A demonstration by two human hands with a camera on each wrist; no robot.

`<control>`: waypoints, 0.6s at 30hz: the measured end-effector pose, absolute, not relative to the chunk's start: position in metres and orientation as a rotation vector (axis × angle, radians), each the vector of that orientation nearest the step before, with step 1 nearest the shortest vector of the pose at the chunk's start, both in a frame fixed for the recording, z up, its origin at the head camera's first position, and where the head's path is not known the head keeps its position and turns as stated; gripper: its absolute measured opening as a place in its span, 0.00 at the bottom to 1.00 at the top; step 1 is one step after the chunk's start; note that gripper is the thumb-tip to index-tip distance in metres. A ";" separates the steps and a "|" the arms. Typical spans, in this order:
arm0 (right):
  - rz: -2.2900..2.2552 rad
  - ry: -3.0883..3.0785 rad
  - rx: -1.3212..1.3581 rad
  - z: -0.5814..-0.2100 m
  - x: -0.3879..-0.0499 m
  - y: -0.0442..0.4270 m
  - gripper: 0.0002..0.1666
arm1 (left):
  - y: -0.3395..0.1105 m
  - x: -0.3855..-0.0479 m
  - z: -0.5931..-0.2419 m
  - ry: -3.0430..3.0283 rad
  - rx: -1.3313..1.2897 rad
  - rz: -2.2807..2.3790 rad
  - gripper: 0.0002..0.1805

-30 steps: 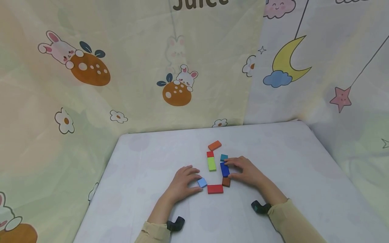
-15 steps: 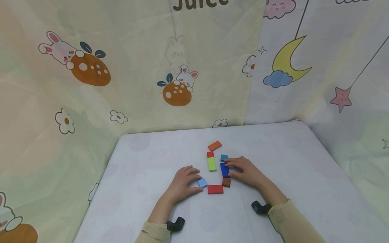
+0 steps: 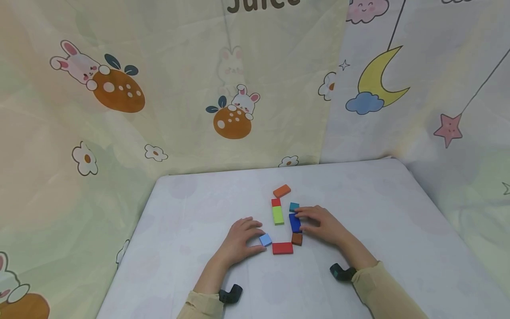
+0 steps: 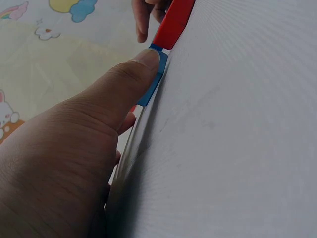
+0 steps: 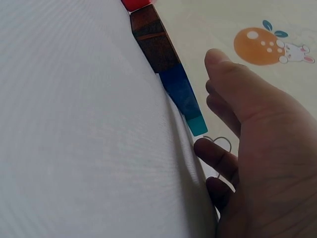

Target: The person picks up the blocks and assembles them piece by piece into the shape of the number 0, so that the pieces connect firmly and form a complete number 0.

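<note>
Pale-blue block (image 3: 265, 239) is what I'm watching on my feed: lying askew on the desk (image 3: 191, 212), one corner right by the red bar (image 3: 282, 248) (can't tell if they touch). Left hand (image 3: 239, 239) has it pinched between thumb and fingers, as far as I can judge. Any twist on release would probably knock the red bar, and the brown block (image 3: 296, 239) at its other end might shift too. Past brown come the dark-blue block (image 3: 295, 223) and the teal block (image 3: 293, 207). Right hand (image 3: 324, 226) hangs beside those, fingers apart and loosely bent; wrist cam shows a gap, so I'd say it's gripping nothing. Fingertips look awfully near teal though, so a careless sideways lift could drag it out of line. Lime block (image 3: 278, 216), small red block (image 3: 276, 202) and tilted orange block (image 3: 282, 191) sit clear of both hands.
</note>
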State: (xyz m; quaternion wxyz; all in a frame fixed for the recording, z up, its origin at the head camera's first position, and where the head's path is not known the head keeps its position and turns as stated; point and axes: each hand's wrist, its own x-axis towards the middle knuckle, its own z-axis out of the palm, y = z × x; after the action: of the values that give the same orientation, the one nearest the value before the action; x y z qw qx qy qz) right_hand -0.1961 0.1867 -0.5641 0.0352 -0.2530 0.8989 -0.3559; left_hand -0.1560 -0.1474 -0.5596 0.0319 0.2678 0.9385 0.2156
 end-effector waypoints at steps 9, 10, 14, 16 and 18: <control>-1.096 2.774 -0.678 -0.564 -0.189 0.185 0.23 | -0.148 -0.157 -0.562 2.891 0.823 0.651 0.24; -1.096 2.772 -0.676 -0.564 -0.188 0.184 0.22 | -0.148 -0.157 -0.562 2.891 0.822 0.654 0.24; -1.064 2.781 -0.691 -0.563 -0.184 0.183 0.22 | -0.148 -0.156 -0.561 2.889 0.819 0.654 0.24; -1.051 2.788 -0.704 -0.562 -0.183 0.182 0.22 | -0.148 -0.156 -0.560 2.886 0.817 0.656 0.23; -1.023 2.804 -0.726 -0.561 -0.182 0.181 0.22 | -0.148 -0.156 -0.560 2.883 0.816 0.659 0.23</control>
State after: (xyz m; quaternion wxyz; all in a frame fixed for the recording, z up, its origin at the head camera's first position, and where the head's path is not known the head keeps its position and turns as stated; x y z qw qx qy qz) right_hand -0.1823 0.1813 -0.5609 0.0348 -0.2361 0.9123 -0.3330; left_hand -0.1564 -0.1480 -0.5596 0.0368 0.2658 0.9391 0.2147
